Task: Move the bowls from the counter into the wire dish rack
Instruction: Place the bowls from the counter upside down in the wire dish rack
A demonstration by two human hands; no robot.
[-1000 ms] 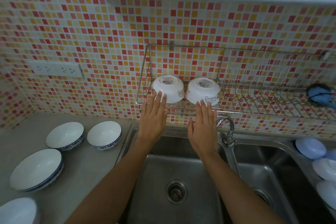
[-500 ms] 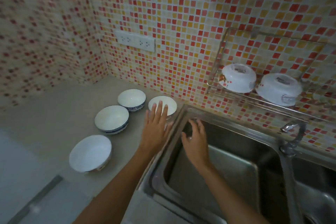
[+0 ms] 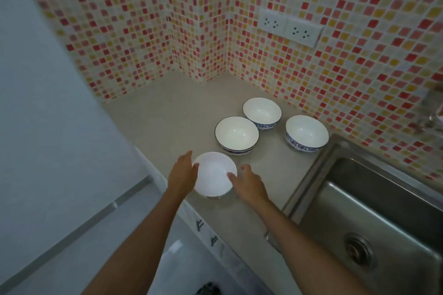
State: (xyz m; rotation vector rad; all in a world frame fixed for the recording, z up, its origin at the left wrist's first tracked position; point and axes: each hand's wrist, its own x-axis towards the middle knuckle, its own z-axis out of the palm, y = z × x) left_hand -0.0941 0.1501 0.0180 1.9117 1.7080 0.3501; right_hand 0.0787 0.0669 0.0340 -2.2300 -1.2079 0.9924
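A plain white bowl (image 3: 213, 175) stands upright near the counter's front edge. My left hand (image 3: 183, 175) lies against its left rim, thumb on the edge. My right hand (image 3: 249, 183) touches its right rim with the fingers spread. Neither hand has closed around the bowl. Three blue-patterned white bowls stand behind it: one at the middle (image 3: 236, 135), one further back (image 3: 262, 112), one on the right (image 3: 306, 132) by the sink. Only a blurred corner of the wire dish rack (image 3: 434, 108) shows at the right edge.
The beige counter (image 3: 167, 112) runs into a tiled corner. A steel sink (image 3: 383, 211) with a drain lies to the right. A white double socket (image 3: 290, 27) is on the wall. A white cabinet front with handles (image 3: 206, 232) drops below the counter edge.
My view swung left, away from the rack and its two upturned bowls. Both hands came down from the rack, crossed the sink edge and now flank the plain white bowl.
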